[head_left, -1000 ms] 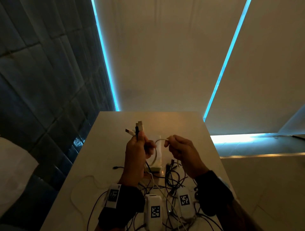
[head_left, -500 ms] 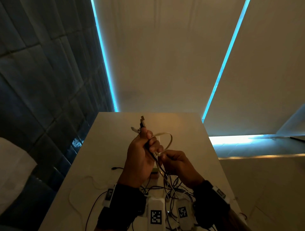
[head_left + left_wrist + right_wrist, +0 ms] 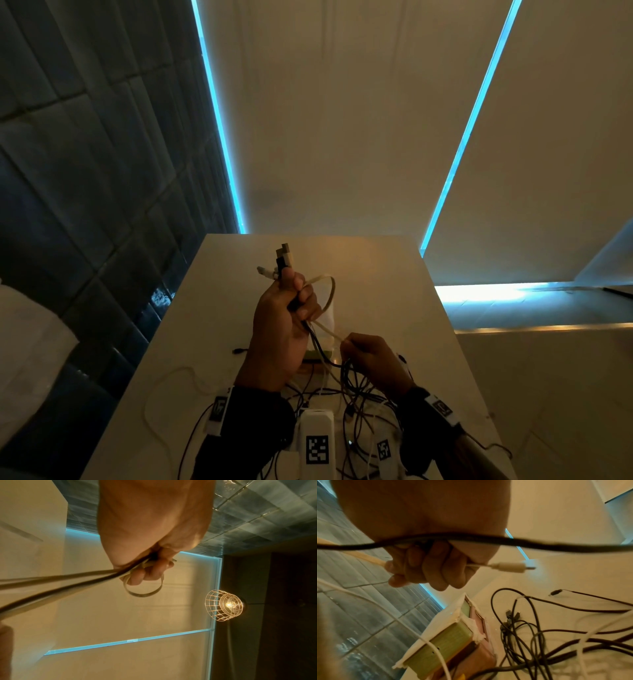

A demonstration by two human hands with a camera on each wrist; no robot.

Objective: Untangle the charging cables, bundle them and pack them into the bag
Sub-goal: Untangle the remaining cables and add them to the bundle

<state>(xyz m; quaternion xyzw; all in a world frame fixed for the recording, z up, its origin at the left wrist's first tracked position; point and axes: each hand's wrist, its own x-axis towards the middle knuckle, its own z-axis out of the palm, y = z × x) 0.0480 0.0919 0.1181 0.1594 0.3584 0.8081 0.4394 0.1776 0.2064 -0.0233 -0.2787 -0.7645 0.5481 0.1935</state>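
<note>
My left hand is raised above the table and grips a bunch of cables, whose plugs stick up past the thumb. A flat white cable loops out of that fist and runs down to my right hand, which pinches it lower and to the right. The left wrist view shows the left hand curled round the strands, with the flat loop below. In the right wrist view the right hand holds a white cable whose plug points right. Tangled dark and white cables lie on the table.
A green and pink pouch-like thing stands behind the tangle, partly hidden by my hands in the head view. Marker-tagged white devices lie at the near edge. A tiled wall is left; a caged lamp hangs overhead.
My right hand has dropped from beside the left hand to below and right of it, drawing the flat white cable down. A loop now stands out of the left fist.
</note>
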